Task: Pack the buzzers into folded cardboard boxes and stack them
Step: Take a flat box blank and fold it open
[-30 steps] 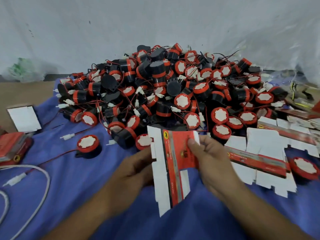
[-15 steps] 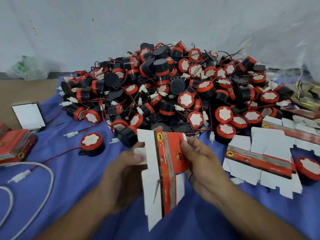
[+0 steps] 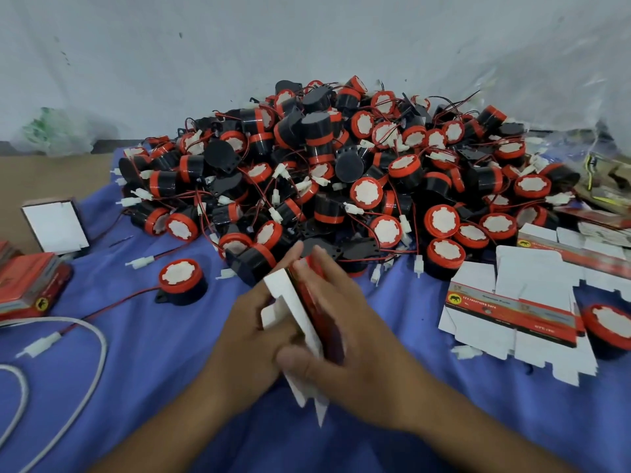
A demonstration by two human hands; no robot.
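Both hands met over the blue cloth point(image 3: 153, 377) just in front of the heap of buzzers point(image 3: 341, 172), and between them they held one box blank point(image 3: 290, 302), folded nearly flat and turned edge-on to the camera, its white flaps to the left and its red printed face to the right. The left hand point(image 3: 249, 339) gripped it from the white side, fingers curled in against the flaps, with one fingertip showing above the top edge. The right hand point(image 3: 348, 336) lay along the red face with its fingers stretched up the panel and its thumb pressed on the white side low down, so the card was pinched between thumb and fingers. The blank was blurred, and its print could not be read. The black and red buzzers, with their white round faces, red wires and white plugs, were piled against the pale wall. One lone buzzer point(image 3: 181, 279) sat apart on the cloth, left of the hands, its red wire running to a white connector point(image 3: 42, 346) beside a white cable point(image 3: 92, 363). More flat blanks point(image 3: 512, 308) lay spread to the right, another buzzer point(image 3: 607, 326) just beside them at the frame's edge. A stack of red boxes point(image 3: 30, 285) stood at the far left, a white-faced box point(image 3: 54, 227) behind it
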